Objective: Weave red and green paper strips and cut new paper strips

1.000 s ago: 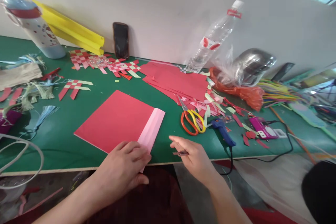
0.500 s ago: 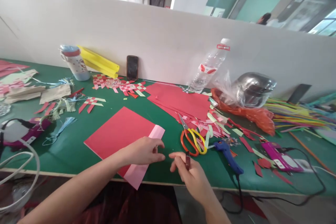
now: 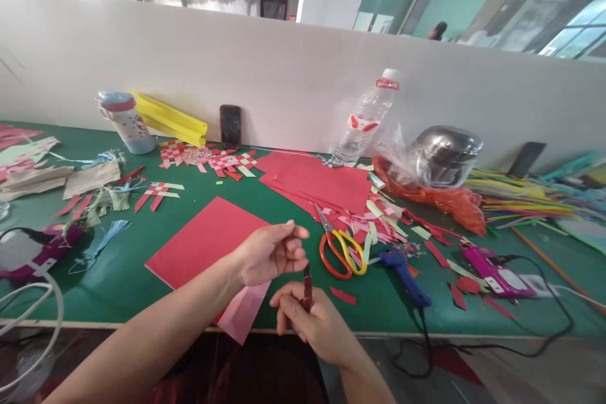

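Observation:
In my right hand is a slim dark maroon tool with a blackish tip; whether it is a pen or a knife I cannot tell. My left hand is turned partly palm up, its fingers loosely curled and apart, with nothing visible in them. Under that wrist lies a flat red paper sheet with a pink paper strip along its right side, partly hidden. A small red paper strip lies right of my hands. Scissors with orange and yellow handles rest partly opened just beyond.
Red sheets and paper scraps lie behind the scissors. A blue glue gun with a trailing cord sits at right, near a purple power strip. A clear bottle, metal bowl, phone and drinking cup line the wall.
My left hand has risen slightly and rolled palm up. My right hand has shifted left with the maroon tool, whose dark tip now shows. The small red strip is now visible where my right hand was.

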`<state>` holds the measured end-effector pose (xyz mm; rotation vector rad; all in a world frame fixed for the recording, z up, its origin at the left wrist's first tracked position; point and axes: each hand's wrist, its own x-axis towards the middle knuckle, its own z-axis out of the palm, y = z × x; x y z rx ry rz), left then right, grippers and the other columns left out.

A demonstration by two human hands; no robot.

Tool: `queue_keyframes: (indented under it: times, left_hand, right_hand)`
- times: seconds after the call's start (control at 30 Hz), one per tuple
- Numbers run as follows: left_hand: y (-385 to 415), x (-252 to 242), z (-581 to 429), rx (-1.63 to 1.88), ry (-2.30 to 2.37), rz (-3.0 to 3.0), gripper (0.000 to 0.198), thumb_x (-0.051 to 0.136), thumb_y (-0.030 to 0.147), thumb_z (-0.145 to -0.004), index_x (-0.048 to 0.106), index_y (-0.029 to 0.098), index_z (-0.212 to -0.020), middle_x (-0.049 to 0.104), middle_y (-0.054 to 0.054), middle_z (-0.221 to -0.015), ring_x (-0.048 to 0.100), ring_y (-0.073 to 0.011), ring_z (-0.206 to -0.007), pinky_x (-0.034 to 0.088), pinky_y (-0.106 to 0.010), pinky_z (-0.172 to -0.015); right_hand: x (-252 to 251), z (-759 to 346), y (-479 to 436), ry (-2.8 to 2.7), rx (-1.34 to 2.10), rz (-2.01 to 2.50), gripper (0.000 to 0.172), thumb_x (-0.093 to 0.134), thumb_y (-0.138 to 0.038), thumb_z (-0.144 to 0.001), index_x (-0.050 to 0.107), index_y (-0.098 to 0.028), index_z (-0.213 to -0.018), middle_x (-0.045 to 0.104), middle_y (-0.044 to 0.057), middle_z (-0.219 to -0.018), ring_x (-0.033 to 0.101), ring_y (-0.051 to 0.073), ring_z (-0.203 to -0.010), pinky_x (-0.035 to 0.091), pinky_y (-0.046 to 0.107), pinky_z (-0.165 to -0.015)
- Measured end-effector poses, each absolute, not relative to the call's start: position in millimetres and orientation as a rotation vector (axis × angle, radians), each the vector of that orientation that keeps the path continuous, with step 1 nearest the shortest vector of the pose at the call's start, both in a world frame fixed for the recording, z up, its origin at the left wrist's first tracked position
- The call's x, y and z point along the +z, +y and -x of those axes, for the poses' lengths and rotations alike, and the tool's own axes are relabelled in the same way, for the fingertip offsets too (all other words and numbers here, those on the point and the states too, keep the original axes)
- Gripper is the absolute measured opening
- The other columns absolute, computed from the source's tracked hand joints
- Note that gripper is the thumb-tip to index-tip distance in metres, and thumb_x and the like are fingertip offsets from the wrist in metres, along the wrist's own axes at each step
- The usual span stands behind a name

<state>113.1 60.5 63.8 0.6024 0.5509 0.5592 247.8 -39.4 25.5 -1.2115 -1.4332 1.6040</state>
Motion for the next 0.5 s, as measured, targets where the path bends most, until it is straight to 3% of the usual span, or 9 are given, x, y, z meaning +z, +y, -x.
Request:
queue_keyframes:
  times: [0.1,0.2,0.37,0.5]
  left_hand:
    - [62.7,67.1,-102.0,0.646,0.582,-0.632,0.031,0.04,0.035,-0.101,0.044,0.018,-0.075,0.022,0.01,-0.056,0.025,-0.0047,-0.042,0.034,-0.015,-0.046]
    - [58.3,65.8,-85.7,0.702,0.633,-0.715,0.033,0.041,0.04,-0.1,0.038,0.021,-0.074,0.016,0.01,-0.057,0.012,-0.0058,-0.043,0.015,-0.015,-0.038]
    - [36.5,62.2,-68.0,0.717,0.687,-0.903,0.04,0.05,0.051,-0.095,0.035,0.021,-0.071,0.018,0.011,-0.056,0.011,-0.006,-0.045,0.011,-0.017,-0.039]
    - [20.1,67.5,-65.5,0.609,0.713,-1.296,0.042,0.047,0.052,-0.095,0.04,0.019,-0.07,0.028,0.008,-0.06,0.023,-0.0075,-0.052,0.021,-0.02,-0.046]
  right_hand:
    - [22.9,-260.9,-49.2,-1.356,1.586,1.236,0.043,0.053,-0.058,-0.091,0.063,-0.016,-0.09,0.063,0.0,-0.06,0.035,0.004,-0.042,0.024,0.02,-0.042]
    - [23.2,-282.2,-54.7,-1.125,1.44,1.227,0.04,0.056,-0.056,-0.09,0.061,-0.017,-0.088,0.058,-0.003,-0.056,0.03,0.003,-0.041,0.019,0.02,-0.041]
    - [36.9,-307.8,-43.3,-0.805,0.905,1.113,0.027,0.061,-0.046,-0.089,0.06,-0.02,-0.083,0.053,-0.005,-0.059,0.031,0.003,-0.042,0.023,0.019,-0.042]
    - [58.8,-291.5,-29.3,-1.219,0.786,1.159,0.027,0.051,-0.043,-0.096,0.066,-0.022,-0.102,0.053,-0.003,-0.06,0.044,0.009,-0.05,0.036,0.023,-0.048]
